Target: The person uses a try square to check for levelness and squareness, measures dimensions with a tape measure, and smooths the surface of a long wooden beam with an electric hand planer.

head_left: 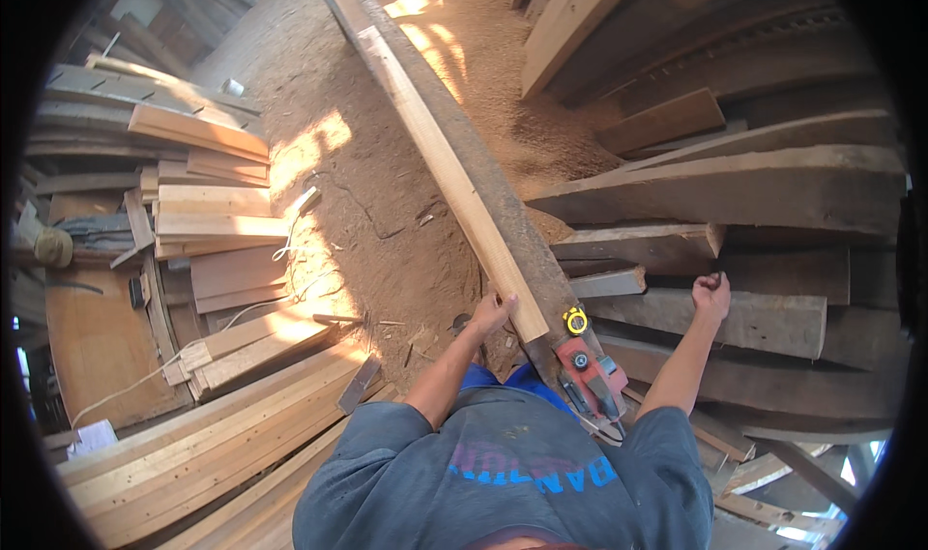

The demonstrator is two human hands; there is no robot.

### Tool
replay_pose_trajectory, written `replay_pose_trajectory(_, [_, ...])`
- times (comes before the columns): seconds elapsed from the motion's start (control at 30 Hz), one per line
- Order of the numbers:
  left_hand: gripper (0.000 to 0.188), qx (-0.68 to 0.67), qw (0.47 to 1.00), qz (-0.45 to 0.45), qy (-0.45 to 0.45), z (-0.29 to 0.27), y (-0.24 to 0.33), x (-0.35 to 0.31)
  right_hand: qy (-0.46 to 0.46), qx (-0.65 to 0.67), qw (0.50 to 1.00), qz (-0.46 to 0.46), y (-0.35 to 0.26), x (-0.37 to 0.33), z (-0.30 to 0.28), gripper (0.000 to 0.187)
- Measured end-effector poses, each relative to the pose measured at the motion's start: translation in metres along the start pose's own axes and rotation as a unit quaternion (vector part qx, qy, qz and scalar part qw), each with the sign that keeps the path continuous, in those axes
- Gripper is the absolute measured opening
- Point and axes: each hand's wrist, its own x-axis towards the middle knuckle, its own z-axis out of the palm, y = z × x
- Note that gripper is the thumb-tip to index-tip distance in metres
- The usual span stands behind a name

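A long pale wooden plank [454,192] lies lengthwise on a narrow, dusty beam [517,231] in front of me. My left hand [491,315] grips the plank's left edge close to its near end, fingers closed. Out to the right, my right hand [712,297] is raised apart from the plank, near the end of a stacked timber. Its fingers are curled; whatever they hold, if anything, is hidden. A yellow tape measure [576,321] sits on the beam beside the plank's near end. Just nearer to me rests a red electric planer [601,384].
Thick dark timbers [735,197] are piled along the right, their ends jutting toward the beam. Stacked boards [213,212] stand at the left, with long planks [213,424] at lower left. A pale cord [242,313] trails over the boards. Sawdust covers the ground [338,202].
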Motion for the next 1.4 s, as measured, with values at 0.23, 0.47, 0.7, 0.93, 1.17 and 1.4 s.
replay_pose_trajectory(0.23, [0.054, 0.064, 0.997, 0.008, -0.034, -0.009, 0.025, -0.007, -0.148, -0.077, 0.984, -0.061, -0.010, -0.070, -0.031, 0.021])
replay_pose_trajectory(0.47, [0.050, 0.069, 0.990, -0.052, -0.108, -0.024, 0.023, -0.006, 0.056, -0.117, 0.991, -0.038, 0.036, -0.053, -0.030, 0.026])
replay_pose_trajectory(0.7, [0.048, 0.016, 0.994, -0.041, -0.097, -0.021, 0.022, 0.003, 0.153, -0.125, 0.979, -0.048, 0.033, -0.053, -0.028, 0.026])
replay_pose_trajectory(0.93, [0.044, -0.008, 0.991, -0.088, -0.096, -0.018, 0.038, -0.005, 0.161, -0.049, 0.986, 0.004, 0.030, -0.041, -0.039, 0.015])
replay_pose_trajectory(1.17, [0.042, 0.006, 0.995, -0.085, -0.043, -0.037, 0.035, -0.011, 0.081, 0.171, 0.982, -0.021, 0.088, -0.045, -0.040, 0.005])
replay_pose_trajectory(1.4, [0.043, 0.099, 0.990, -0.065, -0.077, -0.011, 0.034, -0.001, -0.012, 0.213, 0.975, -0.059, 0.065, -0.043, -0.097, 0.009])
